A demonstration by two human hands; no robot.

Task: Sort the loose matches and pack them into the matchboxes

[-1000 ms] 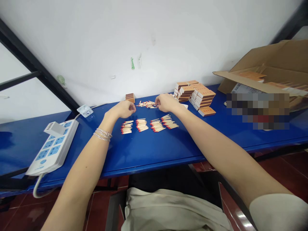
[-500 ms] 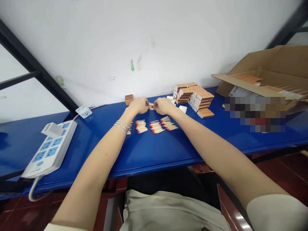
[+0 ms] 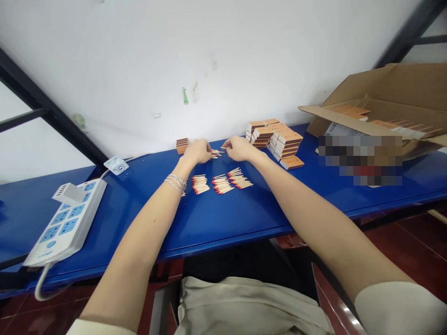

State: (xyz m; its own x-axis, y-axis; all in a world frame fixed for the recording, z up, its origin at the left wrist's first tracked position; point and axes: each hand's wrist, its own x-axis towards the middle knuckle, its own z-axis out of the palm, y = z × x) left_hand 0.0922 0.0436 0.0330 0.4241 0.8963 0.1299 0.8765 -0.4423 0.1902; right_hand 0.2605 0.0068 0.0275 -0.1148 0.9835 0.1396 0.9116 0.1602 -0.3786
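Note:
My left hand (image 3: pixel 199 151), a bracelet on its wrist, is closed with its fingertips on loose matches (image 3: pixel 217 153) that fan out to the right at the back of the table. Across from it, my right hand (image 3: pixel 238 149) pinches a match (image 3: pixel 223 148) between thumb and finger. Nearer to me lie sorted bundles of red-headed matches: one on the left (image 3: pixel 200 184), a middle bundle (image 3: pixel 222 184) and a right bundle (image 3: pixel 240 178). My left wrist mostly hides another bundle. Behind my left hand stands a small stack of matchboxes (image 3: pixel 182 145).
Stacked matchboxes (image 3: pixel 284 139) stand against the wall on the right. Beyond them is an open cardboard box (image 3: pixel 387 88) with more matchboxes inside. On the left lie a white power strip (image 3: pixel 66 223) and a small pale card-like device (image 3: pixel 117 164). The blue table (image 3: pixel 230 223) borders the wall.
My hands have drawn apart, and the matches between them show more. The right hand now covers the white pieces seen beside it before. The whole view has shifted slightly.

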